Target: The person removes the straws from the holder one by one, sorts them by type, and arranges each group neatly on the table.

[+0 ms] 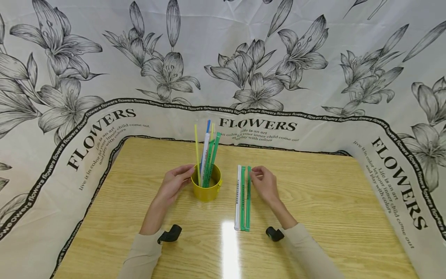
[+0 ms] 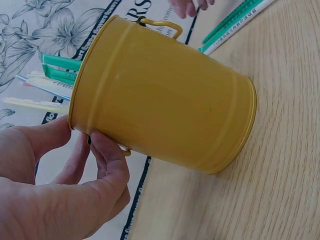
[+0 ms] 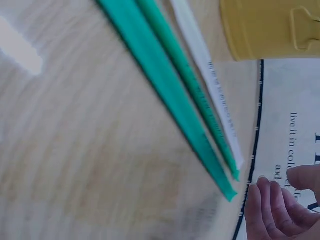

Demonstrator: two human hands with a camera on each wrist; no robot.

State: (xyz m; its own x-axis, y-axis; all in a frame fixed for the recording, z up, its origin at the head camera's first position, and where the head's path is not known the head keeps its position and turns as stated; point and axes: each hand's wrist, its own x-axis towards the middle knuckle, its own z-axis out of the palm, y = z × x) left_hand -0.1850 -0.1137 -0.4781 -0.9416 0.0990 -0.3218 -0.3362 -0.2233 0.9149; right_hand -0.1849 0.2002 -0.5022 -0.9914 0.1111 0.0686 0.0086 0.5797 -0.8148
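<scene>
A small yellow metal bucket (image 1: pixel 206 194) stands on the table, holding several paper-wrapped straws and bare yellow ones (image 1: pixel 196 149). My left hand (image 1: pixel 173 183) holds the bucket at its left side; in the left wrist view the thumb is at the rim and the fingers are bent by the small side handle. To the bucket's right lie a white wrapped straw (image 1: pixel 238 201) and two green wrapped straws (image 1: pixel 243 201), side by side. Beside the upper end of the rightmost green one is my right hand (image 1: pixel 265 184), its fingers loosely bent, with a gap between thumb and fingers in the right wrist view.
The wooden table (image 1: pixel 313 201) is bordered at the back and sides by a white cloth (image 1: pixel 195 93) printed with flowers and lettering. Each sleeve cuff has a black wrist device, one on the left (image 1: pixel 170 234) and one on the right (image 1: pixel 274 234). Light glares off the table's front.
</scene>
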